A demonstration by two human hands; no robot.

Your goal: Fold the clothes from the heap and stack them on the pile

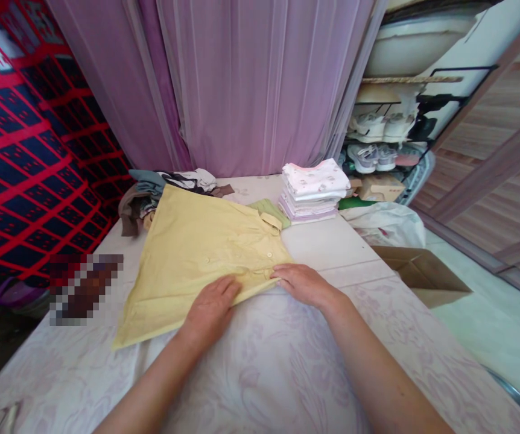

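A yellow buttoned garment (187, 241) lies spread on the pale patterned cover (260, 374), its wide end to the left and its narrow banded end to the right. On its near edge rests my left hand (215, 301), fingers together over the cloth; whether they pinch it is hidden. My right hand (298, 282) has its fingertips closed on the garment's near right corner, by the band. Behind the band lies a green cloth (266, 208), and beyond it rises a stack of folded clothes (315, 190).
Crumpled dark and white clothes (151, 190) lie at the back left. A purple curtain (251, 84) hangs behind. To the right are a shoe rack (377, 141), a white bag (386, 223) and an open cardboard box (423, 274) below the edge.
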